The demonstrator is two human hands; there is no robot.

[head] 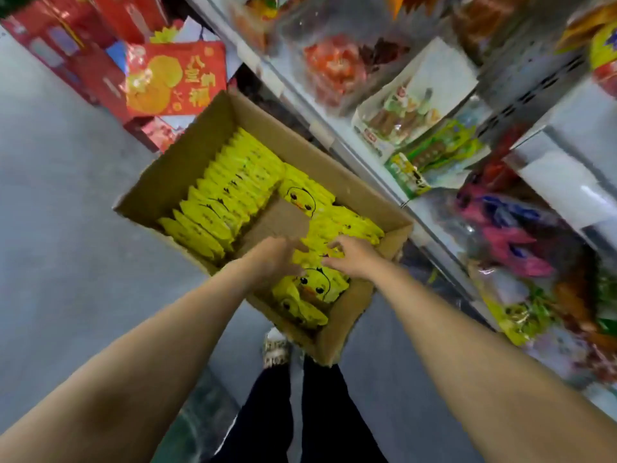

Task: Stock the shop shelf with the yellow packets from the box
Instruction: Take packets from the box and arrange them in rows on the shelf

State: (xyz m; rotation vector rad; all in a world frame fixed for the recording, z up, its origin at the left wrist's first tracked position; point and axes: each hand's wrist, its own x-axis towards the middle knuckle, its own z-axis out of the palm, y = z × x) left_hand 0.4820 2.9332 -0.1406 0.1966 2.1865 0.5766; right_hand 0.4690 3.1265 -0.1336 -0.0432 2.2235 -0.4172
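Observation:
An open cardboard box (180, 172) stands on the floor, filled with rows of yellow packets (233, 185) that carry a duck face. A loose piece of cardboard (277, 222) lies in the middle of the box. Both my hands reach into the near right part of the box. My left hand (272, 260) is down among the packets; blur hides how its fingers lie. My right hand (350, 255) rests on top of the packets with its fingers stretched toward the left hand. The shop shelf (337, 142) runs along the right, close beside the box.
The shelf tiers hold many snack bags, among them a white and green bag (410, 108) and pink and purple ones (504, 225). Red gift boxes (173, 78) are stacked behind the box. My legs and one shoe (275, 349) are just below it, on grey floor (60, 248).

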